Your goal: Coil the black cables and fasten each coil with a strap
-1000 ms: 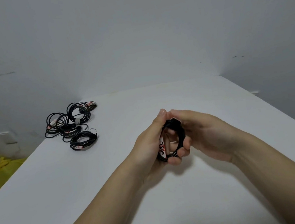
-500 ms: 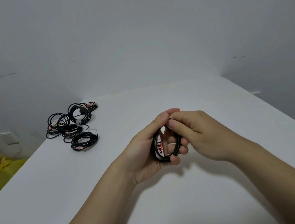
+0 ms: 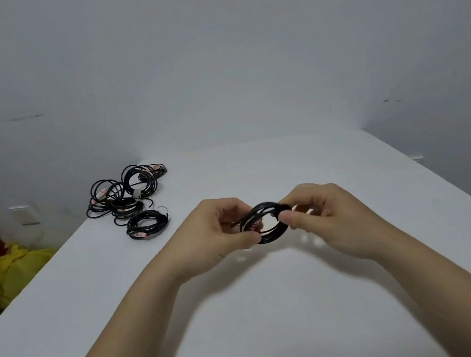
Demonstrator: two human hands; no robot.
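Coil of black cable (image 3: 274, 235) was held above the white table (image 3: 275, 316), near its middle, in head view. Left hand (image 3: 220, 235) pinched the coil's left side; right hand (image 3: 323, 218) pinched its right side, fingers curled. Pile of other black coils (image 3: 129, 201) lay near the table's far-left edge.
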